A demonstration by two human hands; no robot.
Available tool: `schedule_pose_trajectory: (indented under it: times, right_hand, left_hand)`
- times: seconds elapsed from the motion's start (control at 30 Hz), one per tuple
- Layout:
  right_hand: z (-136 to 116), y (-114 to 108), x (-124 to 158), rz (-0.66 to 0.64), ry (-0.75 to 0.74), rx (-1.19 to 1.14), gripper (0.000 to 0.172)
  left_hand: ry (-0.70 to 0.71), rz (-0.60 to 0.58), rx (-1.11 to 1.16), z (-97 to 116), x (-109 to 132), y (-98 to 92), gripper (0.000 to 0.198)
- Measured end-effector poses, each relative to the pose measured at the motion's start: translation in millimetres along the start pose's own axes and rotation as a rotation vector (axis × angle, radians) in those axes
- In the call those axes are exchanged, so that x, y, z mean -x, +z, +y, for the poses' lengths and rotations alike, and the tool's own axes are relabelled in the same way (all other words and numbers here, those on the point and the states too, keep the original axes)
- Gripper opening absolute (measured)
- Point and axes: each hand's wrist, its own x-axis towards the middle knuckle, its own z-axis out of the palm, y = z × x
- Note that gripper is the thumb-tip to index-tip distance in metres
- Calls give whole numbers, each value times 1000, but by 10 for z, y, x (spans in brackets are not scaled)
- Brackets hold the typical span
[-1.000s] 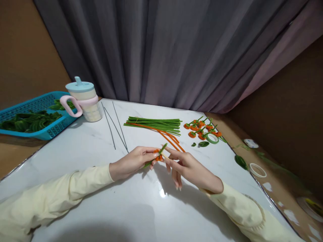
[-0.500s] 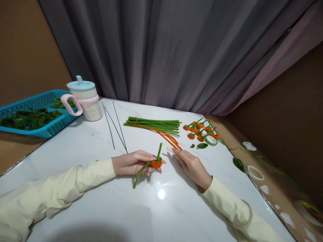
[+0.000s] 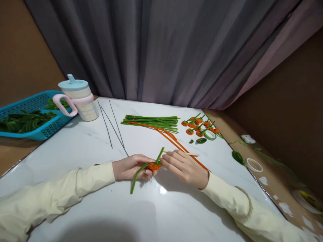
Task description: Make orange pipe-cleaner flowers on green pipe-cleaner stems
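Note:
My left hand pinches a small orange pipe-cleaner fruit with a green top, held just above the table. Whether it is a pumpkin or a persimmon I cannot tell. One green pipe-cleaner end sticks up from it; a longer bent one hangs down to the left. The fingers of my right hand are together, their tips at the fruit's right side, with the thumb hidden. A thin wooden stick passes behind my right hand's knuckles; I cannot tell if it is held or lying.
Beyond the hands lie a bundle of green pipe cleaners, orange ones and dark wires. Finished orange fruits and green tape are at right. A cup and blue basket stand at left.
My right hand has moved left to the orange fruit. More of the wooden stick and of the orange pipe cleaners shows. The view has shifted slightly; my left hand keeps its pinch.

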Motion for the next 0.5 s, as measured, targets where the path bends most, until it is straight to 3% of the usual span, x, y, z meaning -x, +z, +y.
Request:
schedule_pose_trajectory:
  times: [0.2,0.33,0.5]
  right_hand:
    - [57,39,-59,3,-150,132,27]
    - [56,-10,-90,-67,-207,193,25]
    - [47,-92,-178,-195,-158,199,34]
  left_hand:
    - [48,1,-38,-24,0,44,18]
    - [79,48,-50,-46,11,91,17]
    - [127,100,-84,-47,23,154,16]
